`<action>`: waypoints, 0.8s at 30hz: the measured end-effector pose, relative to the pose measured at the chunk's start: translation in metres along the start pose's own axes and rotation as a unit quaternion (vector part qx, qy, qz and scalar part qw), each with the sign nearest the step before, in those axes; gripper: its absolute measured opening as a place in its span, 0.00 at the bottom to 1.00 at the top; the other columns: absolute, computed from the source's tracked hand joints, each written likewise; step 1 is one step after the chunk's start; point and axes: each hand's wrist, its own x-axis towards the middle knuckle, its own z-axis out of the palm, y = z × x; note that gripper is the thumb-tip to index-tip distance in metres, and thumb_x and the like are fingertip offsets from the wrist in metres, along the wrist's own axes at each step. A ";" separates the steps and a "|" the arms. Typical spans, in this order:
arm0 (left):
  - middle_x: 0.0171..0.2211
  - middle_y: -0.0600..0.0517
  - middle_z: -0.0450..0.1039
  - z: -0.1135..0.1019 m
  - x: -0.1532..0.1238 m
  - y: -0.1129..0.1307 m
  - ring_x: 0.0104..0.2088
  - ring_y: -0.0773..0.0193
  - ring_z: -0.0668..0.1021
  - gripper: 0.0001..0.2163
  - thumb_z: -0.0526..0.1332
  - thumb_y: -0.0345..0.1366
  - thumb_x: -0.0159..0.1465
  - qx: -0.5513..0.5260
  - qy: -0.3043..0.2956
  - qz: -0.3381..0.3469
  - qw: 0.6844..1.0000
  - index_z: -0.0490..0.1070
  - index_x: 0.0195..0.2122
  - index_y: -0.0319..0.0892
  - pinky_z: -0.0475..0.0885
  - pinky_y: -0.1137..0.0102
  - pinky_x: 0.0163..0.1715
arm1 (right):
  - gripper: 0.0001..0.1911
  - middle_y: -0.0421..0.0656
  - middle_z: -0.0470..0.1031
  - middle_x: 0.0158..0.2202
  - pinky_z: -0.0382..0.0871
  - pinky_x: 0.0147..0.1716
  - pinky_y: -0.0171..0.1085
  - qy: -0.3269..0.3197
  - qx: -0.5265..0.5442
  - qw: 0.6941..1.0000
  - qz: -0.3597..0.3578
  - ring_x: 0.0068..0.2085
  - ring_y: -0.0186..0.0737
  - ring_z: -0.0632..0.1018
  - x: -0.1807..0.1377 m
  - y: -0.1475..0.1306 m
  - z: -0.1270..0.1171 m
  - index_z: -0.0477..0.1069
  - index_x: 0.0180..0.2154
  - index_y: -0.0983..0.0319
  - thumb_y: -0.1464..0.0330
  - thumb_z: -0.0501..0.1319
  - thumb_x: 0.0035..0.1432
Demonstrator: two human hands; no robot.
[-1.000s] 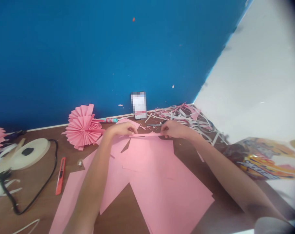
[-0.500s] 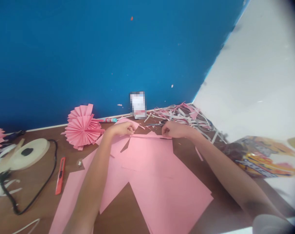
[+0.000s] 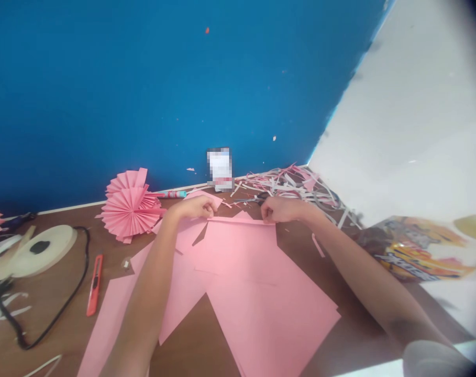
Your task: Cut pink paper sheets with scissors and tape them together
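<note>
A sheet of pink paper (image 3: 241,243) lies in front of me with a narrow fold along its far edge. My left hand (image 3: 200,207) pinches the left end of that folded edge, fingers closed. At the right end, my right hand (image 3: 277,210) is closed on the same edge. More pink sheets (image 3: 277,309) lie under and beside it, overlapping at angles. Just beyond my right hand are scissors (image 3: 255,199), partly hidden by it.
Pleated pink paper fans (image 3: 132,209) stand at the left by the blue wall. A red box cutter (image 3: 95,285) and a cream disc with a black cord (image 3: 49,248) lie left. Paper strips (image 3: 296,186) are heaped in the back corner. A printed bag (image 3: 422,256) sits right.
The folded strip along the paper's far edge looks flatter and straighter. Both hands keep hold of its ends. The whole view has shifted slightly.
</note>
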 end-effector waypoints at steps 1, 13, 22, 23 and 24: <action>0.36 0.49 0.76 0.000 0.000 0.000 0.35 0.63 0.76 0.12 0.60 0.35 0.53 -0.001 0.002 -0.002 1.000 0.72 0.40 0.40 0.67 0.72 0.34 | 0.12 0.42 0.78 0.34 0.61 0.25 0.29 -0.005 0.000 1.000 0.002 0.33 0.38 0.76 0.000 0.001 0.000 0.75 0.34 0.62 0.72 0.59 0.44; 0.35 0.50 0.76 0.002 0.003 0.003 0.35 0.63 0.77 0.11 0.61 0.34 0.52 0.031 0.015 0.002 0.999 0.73 0.37 0.42 0.67 0.72 0.32 | 0.14 0.43 0.77 0.31 0.59 0.21 0.30 -0.032 -0.017 0.999 0.008 0.29 0.37 0.75 0.006 0.007 0.001 0.74 0.36 0.62 0.72 0.58 0.44; 0.34 0.51 0.76 0.005 0.004 0.004 0.34 0.64 0.76 0.10 0.59 0.33 0.52 0.017 0.007 0.017 1.000 0.72 0.36 0.42 0.67 0.72 0.33 | 0.16 0.45 0.78 0.33 0.62 0.25 0.30 -0.033 -0.009 0.999 0.011 0.31 0.38 0.76 0.010 0.012 0.002 0.75 0.38 0.63 0.71 0.59 0.44; 0.33 0.52 0.76 0.004 0.003 0.005 0.34 0.64 0.76 0.10 0.58 0.32 0.52 0.019 0.014 0.020 1.000 0.72 0.36 0.42 0.67 0.72 0.32 | 0.16 0.44 0.78 0.34 0.63 0.26 0.30 -0.022 -0.012 1.000 0.014 0.32 0.39 0.76 0.011 0.013 0.001 0.75 0.38 0.63 0.71 0.60 0.44; 0.33 0.52 0.75 0.003 0.002 0.006 0.33 0.64 0.76 0.10 0.57 0.32 0.52 0.019 0.021 0.022 0.999 0.72 0.36 0.42 0.66 0.73 0.32 | 0.15 0.44 0.78 0.34 0.63 0.26 0.30 -0.006 -0.016 1.000 0.018 0.33 0.39 0.76 0.011 0.014 0.001 0.75 0.38 0.62 0.71 0.60 0.44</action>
